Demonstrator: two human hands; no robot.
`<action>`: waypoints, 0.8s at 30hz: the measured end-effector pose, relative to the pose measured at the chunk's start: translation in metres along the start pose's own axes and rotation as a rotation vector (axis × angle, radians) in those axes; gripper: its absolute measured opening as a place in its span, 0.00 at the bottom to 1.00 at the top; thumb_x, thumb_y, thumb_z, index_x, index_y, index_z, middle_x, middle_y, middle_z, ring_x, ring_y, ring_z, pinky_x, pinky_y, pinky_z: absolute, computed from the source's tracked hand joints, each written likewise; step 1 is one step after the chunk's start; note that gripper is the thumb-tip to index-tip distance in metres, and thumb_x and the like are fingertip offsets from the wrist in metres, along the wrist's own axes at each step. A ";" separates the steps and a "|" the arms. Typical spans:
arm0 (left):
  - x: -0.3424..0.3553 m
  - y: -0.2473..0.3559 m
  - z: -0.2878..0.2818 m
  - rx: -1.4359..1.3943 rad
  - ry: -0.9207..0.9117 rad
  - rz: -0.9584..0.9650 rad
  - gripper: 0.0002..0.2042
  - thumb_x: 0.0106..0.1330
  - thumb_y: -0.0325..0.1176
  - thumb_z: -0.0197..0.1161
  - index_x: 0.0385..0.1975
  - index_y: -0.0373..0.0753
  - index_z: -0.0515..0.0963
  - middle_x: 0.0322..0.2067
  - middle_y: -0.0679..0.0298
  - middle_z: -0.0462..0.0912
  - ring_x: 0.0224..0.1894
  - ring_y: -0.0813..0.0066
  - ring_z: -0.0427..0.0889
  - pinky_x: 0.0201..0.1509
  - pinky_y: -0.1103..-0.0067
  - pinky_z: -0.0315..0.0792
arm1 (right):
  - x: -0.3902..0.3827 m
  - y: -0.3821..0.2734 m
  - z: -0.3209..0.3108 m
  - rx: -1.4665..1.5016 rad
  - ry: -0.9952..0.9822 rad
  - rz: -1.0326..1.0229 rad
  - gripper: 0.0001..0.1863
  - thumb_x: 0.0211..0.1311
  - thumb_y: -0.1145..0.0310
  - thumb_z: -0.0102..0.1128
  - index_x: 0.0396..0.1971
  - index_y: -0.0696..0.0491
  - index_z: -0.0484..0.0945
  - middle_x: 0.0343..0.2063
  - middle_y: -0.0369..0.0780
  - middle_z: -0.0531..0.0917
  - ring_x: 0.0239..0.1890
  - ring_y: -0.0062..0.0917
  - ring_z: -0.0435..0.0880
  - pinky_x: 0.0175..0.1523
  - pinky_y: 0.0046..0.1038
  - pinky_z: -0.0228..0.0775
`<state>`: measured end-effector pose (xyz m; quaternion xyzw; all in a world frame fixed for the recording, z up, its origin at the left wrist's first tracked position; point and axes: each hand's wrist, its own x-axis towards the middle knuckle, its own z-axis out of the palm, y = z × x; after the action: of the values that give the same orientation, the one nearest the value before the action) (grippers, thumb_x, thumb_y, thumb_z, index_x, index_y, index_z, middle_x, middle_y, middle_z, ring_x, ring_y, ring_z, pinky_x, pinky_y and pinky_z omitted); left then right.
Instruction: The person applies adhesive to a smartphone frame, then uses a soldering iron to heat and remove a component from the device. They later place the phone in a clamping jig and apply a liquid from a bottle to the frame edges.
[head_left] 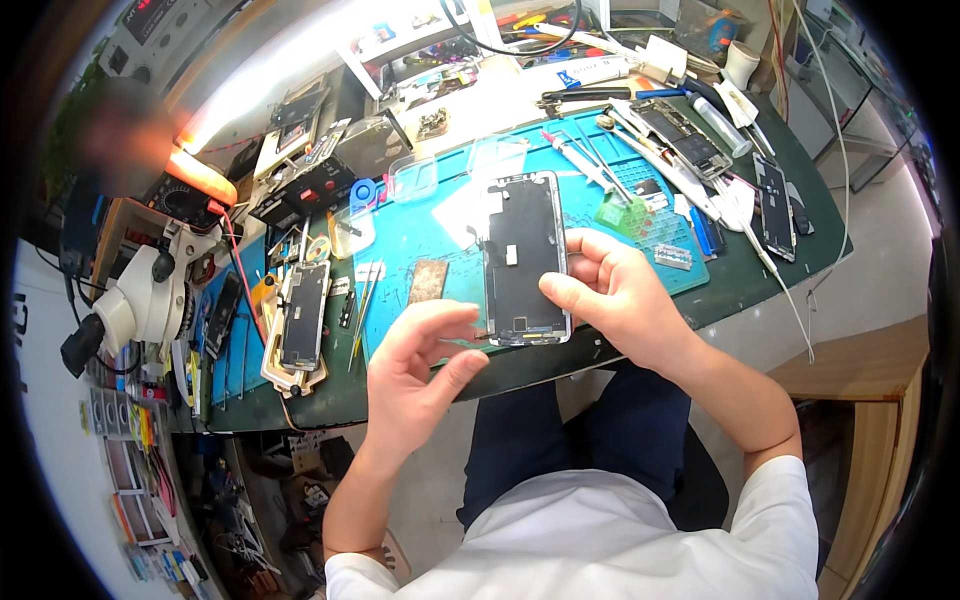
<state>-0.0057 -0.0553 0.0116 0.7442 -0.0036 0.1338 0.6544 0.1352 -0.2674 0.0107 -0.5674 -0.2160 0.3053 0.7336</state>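
A phone screen panel with a black back, small pale patches and a metal rim is held upright over the blue mat. My right hand grips it by the right side, thumb across its lower right face and fingers curled at the edge. My left hand is at its lower left, fingers loosely bent and apart, the tips close to the panel's edge; I cannot tell whether they touch it. Below the panel's left side lies a small worn brownish plate.
Left are a disassembled phone in a holder, tweezers, a microscope and a multimeter. Right are opened phones, syringes, tools and a hanging white cable. Clear boxes stand behind; a wooden cabinet is beside me.
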 end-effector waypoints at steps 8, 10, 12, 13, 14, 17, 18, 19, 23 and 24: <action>0.001 -0.012 -0.001 0.009 0.028 0.096 0.10 0.68 0.15 0.69 0.48 0.27 0.83 0.50 0.55 0.81 0.48 0.73 0.86 0.52 0.78 0.86 | 0.004 0.003 0.004 0.078 -0.036 0.066 0.24 0.76 0.67 0.64 0.63 0.66 0.72 0.38 0.38 0.87 0.34 0.15 0.83 0.36 0.21 0.79; 0.002 -0.015 -0.004 -0.002 0.025 0.100 0.10 0.67 0.14 0.69 0.47 0.28 0.83 0.49 0.55 0.81 0.47 0.73 0.86 0.50 0.78 0.87 | 0.005 0.004 0.005 0.096 -0.040 0.073 0.24 0.76 0.66 0.64 0.63 0.65 0.72 0.37 0.38 0.87 0.34 0.15 0.84 0.37 0.21 0.79; 0.002 -0.015 -0.004 -0.078 0.040 0.071 0.11 0.66 0.12 0.69 0.46 0.29 0.84 0.48 0.55 0.81 0.46 0.72 0.87 0.50 0.78 0.88 | 0.006 0.005 0.004 0.088 -0.048 0.073 0.24 0.76 0.66 0.64 0.63 0.65 0.73 0.38 0.38 0.87 0.34 0.15 0.84 0.37 0.21 0.79; 0.001 -0.014 -0.004 -0.113 0.048 0.057 0.11 0.66 0.11 0.68 0.46 0.29 0.85 0.48 0.56 0.81 0.46 0.71 0.88 0.50 0.78 0.88 | 0.006 0.005 0.004 0.085 -0.055 0.072 0.24 0.76 0.65 0.65 0.63 0.65 0.73 0.38 0.39 0.87 0.34 0.15 0.84 0.37 0.21 0.80; 0.001 -0.014 -0.005 -0.124 0.051 0.065 0.10 0.67 0.13 0.69 0.46 0.29 0.85 0.48 0.55 0.81 0.46 0.71 0.88 0.49 0.77 0.89 | 0.006 0.005 0.005 0.113 -0.058 0.082 0.24 0.76 0.65 0.65 0.62 0.64 0.73 0.39 0.39 0.87 0.34 0.15 0.84 0.37 0.21 0.80; -0.001 -0.018 -0.007 -0.167 0.064 0.079 0.09 0.68 0.16 0.69 0.46 0.30 0.84 0.48 0.55 0.81 0.44 0.72 0.87 0.45 0.76 0.90 | 0.004 0.005 0.008 0.177 -0.070 0.099 0.23 0.76 0.65 0.65 0.62 0.63 0.73 0.40 0.39 0.88 0.35 0.15 0.85 0.38 0.21 0.80; -0.001 -0.020 -0.007 -0.188 0.071 0.078 0.09 0.69 0.16 0.68 0.46 0.30 0.84 0.48 0.55 0.81 0.44 0.72 0.87 0.45 0.76 0.90 | 0.004 0.006 0.008 0.183 -0.075 0.094 0.23 0.76 0.65 0.65 0.62 0.63 0.73 0.40 0.39 0.88 0.35 0.15 0.85 0.38 0.21 0.80; -0.002 -0.020 -0.007 -0.208 0.078 0.077 0.09 0.69 0.16 0.68 0.46 0.30 0.85 0.48 0.55 0.81 0.44 0.72 0.88 0.45 0.76 0.90 | 0.004 0.006 0.009 0.191 -0.080 0.090 0.22 0.76 0.65 0.65 0.61 0.63 0.74 0.41 0.39 0.88 0.36 0.16 0.85 0.39 0.21 0.80; -0.006 -0.015 -0.006 -0.386 0.073 -0.044 0.06 0.72 0.17 0.65 0.46 0.29 0.83 0.47 0.54 0.83 0.45 0.67 0.90 0.50 0.72 0.89 | 0.002 0.005 0.012 0.190 -0.082 0.075 0.22 0.77 0.65 0.64 0.62 0.62 0.73 0.41 0.39 0.89 0.36 0.16 0.85 0.39 0.21 0.80; -0.007 -0.012 -0.005 -0.431 0.072 -0.084 0.06 0.73 0.18 0.65 0.46 0.30 0.82 0.46 0.55 0.83 0.45 0.66 0.90 0.50 0.71 0.89 | 0.002 0.005 0.013 0.183 -0.090 0.064 0.22 0.77 0.65 0.64 0.62 0.61 0.73 0.41 0.39 0.89 0.36 0.16 0.85 0.39 0.21 0.80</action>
<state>-0.0112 -0.0499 -0.0011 0.5816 0.0223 0.1291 0.8029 0.1269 -0.2566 0.0088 -0.4902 -0.2015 0.3722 0.7619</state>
